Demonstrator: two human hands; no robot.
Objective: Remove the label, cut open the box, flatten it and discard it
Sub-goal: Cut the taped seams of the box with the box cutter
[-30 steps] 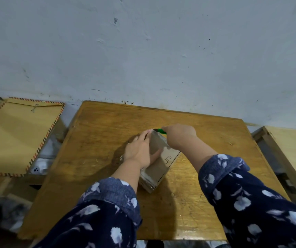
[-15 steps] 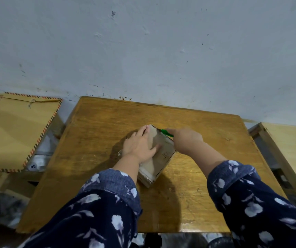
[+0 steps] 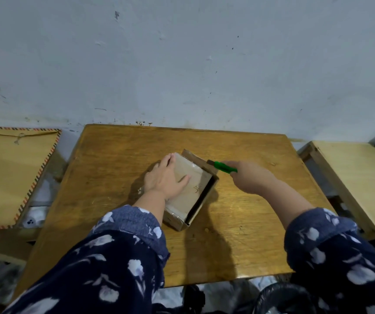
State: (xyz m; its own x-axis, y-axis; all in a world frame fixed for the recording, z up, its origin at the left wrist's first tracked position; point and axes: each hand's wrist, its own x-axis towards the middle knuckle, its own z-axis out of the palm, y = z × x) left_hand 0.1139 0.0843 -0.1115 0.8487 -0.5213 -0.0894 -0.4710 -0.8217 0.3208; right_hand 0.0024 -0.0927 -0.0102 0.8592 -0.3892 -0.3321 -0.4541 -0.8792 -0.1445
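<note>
1. Box [image 3: 189,192]: small brown cardboard carton, lying flat near the middle of my wooden table [image 3: 118,155], set at a diagonal to the table edges.
2. Top face is pale and glossy, with clear tape across it; a few dark handwritten marks sit toward the right side of that face. I cannot read them.
3. The right long edge shows a dark open gap running down the length, so the top panel stands apart from the side wall there.
4. At the far end a brown flap [image 3: 195,158] sticks up and outward, tilted away from me.
5. The near end shows tape over the corner and a worn brown end wall.
6. My left hand [image 3: 166,181] lies flat on the left half of the top face, fingers straight and pointing away, thumb spread toward the middle. It presses down and grips nothing.
7. My right hand [image 3: 253,177] is curled round a green-handled cutter [image 3: 225,167]; the green end points left toward the raised flap and the box's far right corner. The blade tip is too small to make out.
8. Both forearms wear dark blue sleeves with white flower print.
</note>
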